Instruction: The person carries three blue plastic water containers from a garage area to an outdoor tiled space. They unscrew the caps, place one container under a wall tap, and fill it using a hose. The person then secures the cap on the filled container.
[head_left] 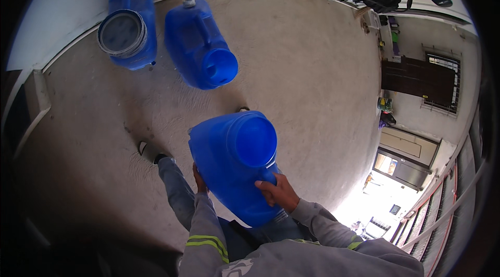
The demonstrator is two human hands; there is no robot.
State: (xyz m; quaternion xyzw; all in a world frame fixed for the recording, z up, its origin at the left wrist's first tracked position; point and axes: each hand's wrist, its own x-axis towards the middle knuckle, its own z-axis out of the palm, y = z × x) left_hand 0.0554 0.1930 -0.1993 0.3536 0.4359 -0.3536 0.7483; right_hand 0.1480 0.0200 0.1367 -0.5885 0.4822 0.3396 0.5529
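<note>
The blue jug is up in front of the person's body, its round mouth facing the head; whether its near end rests on the legs cannot be told. The right hand is curled round the handle. The left hand lies against the opposite side — its fingers mostly hidden, so how far they spread cannot be told.

The walls look like thin moulded plastic: likely light if empty, springy rather than brittle, and smooth enough to slide under a flat palm. The handle seems the surest hold, with a palm on the far side to check any swing. The mouth's rim would probably flex — a poor place to lift by. Another blue jug lies ahead on the floor.
</note>
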